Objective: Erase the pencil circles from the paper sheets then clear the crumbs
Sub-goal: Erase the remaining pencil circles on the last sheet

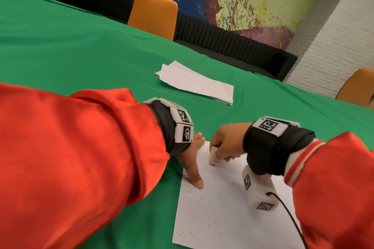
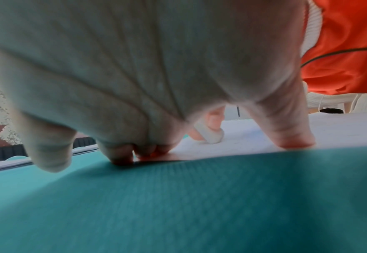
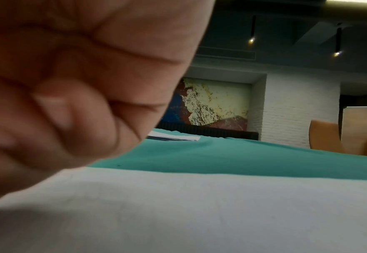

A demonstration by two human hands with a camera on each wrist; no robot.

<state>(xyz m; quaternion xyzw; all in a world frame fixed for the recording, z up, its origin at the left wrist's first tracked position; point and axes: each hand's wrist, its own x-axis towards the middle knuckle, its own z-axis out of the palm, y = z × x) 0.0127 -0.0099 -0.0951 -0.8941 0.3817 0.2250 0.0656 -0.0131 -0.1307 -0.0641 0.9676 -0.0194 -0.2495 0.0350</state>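
Note:
A white paper sheet [image 1: 222, 208] lies on the green tablecloth in front of me, with dark eraser crumbs [image 1: 192, 232] scattered over it. My right hand [image 1: 224, 147] pinches a white eraser [image 1: 213, 157] and holds its end on the sheet near the far left corner. Faint pencil marks show beside it. My left hand [image 1: 192, 159] presses on the sheet's left edge with spread fingers, thumb [image 1: 197, 181] down on the paper. In the left wrist view the eraser [image 2: 210, 135] stands tilted on the paper [image 2: 254, 137] beyond my left hand [image 2: 178, 137]. My right hand [image 3: 59, 102] fills the right wrist view above the sheet [image 3: 199, 205].
A stack of white paper sheets [image 1: 196, 83] lies farther back on the green table [image 1: 81, 56]. Orange chairs [image 1: 153, 14] stand along the far edge, another at the right. A black cable [image 1: 287, 214] trails from my right wrist device over the sheet.

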